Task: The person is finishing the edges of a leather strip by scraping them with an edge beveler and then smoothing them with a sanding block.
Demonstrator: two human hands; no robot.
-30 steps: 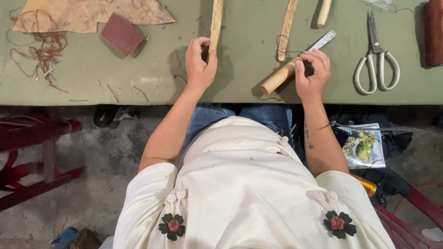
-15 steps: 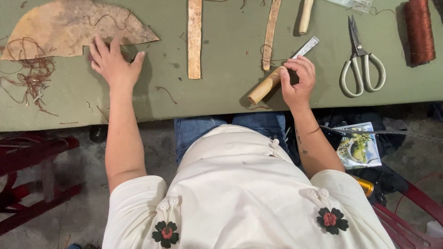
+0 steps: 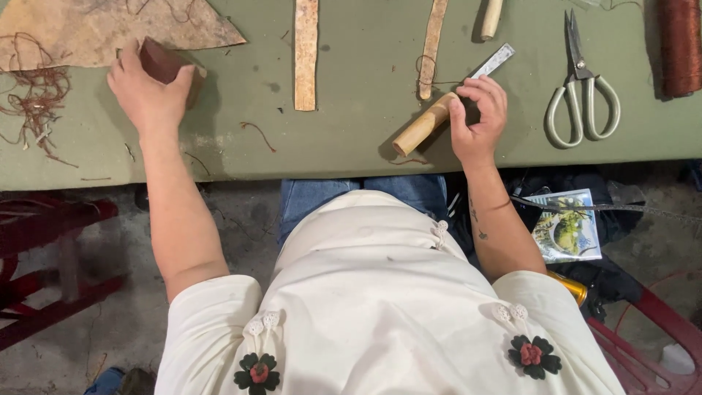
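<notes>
My left hand point(image 3: 146, 91) is closed around a dark red block point(image 3: 162, 61) at the left of the green table point(image 3: 344, 143), just below a large tan bark sheet point(image 3: 95, 29). My right hand point(image 3: 479, 117) grips a knife with a pale wooden handle point(image 3: 424, 124); its flat metal blade point(image 3: 493, 60) points up and to the right. A wide tan bark strip point(image 3: 306, 51) lies flat between the two hands. A narrower strip point(image 3: 431, 44) lies right of it.
Large scissors point(image 3: 581, 95) lie at the right, beside a spool of reddish-brown thread point(image 3: 681, 44). Tangled brown fibres point(image 3: 33, 102) sit at the far left. A wooden stick end point(image 3: 491, 18) shows at the top. Red chair frames stand on the floor on both sides.
My left hand let go of the wide strip, swept left across the table, and now holds the dark red block. The right hand has stayed on the knife.
</notes>
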